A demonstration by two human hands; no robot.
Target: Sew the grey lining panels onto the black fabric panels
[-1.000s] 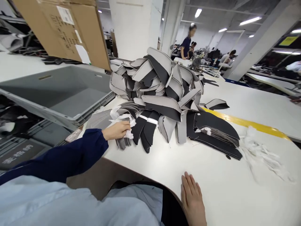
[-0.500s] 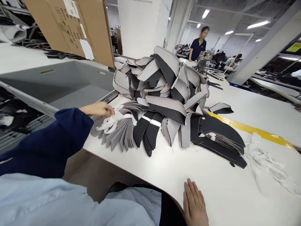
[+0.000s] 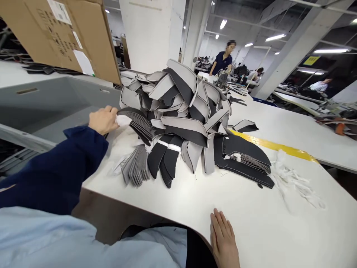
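Note:
My left hand (image 3: pixel 102 120) is closed on the end of a dark bundle of curved fabric pieces (image 3: pixel 137 122), at a white strip around it. The bundle is raised at the left front of the big heap of grey and black padded pieces (image 3: pixel 185 128). Below it, a fanned grey bundle (image 3: pixel 136 166) lies on the table beside black banded bundles (image 3: pixel 169 160). Blurred white strips lie under my left wrist. My right hand (image 3: pixel 224 238) rests flat on the white tabletop (image 3: pixel 192 203) near its front edge, fingers straight, holding nothing.
A grey plastic bin (image 3: pixel 52 91) stands at the left, with a cardboard box (image 3: pixel 69 41) behind it. Rightward lie a dark tied stack (image 3: pixel 245 149), white strips (image 3: pixel 298 178) and yellow tape (image 3: pixel 276 146). A person in dark blue (image 3: pixel 223 61) stands farther back.
My left hand has gone from the loose white strips to a dark bundle and lifted it away from the fanned grey pieces. My right hand stays flat on the table. The view has shifted rightward.

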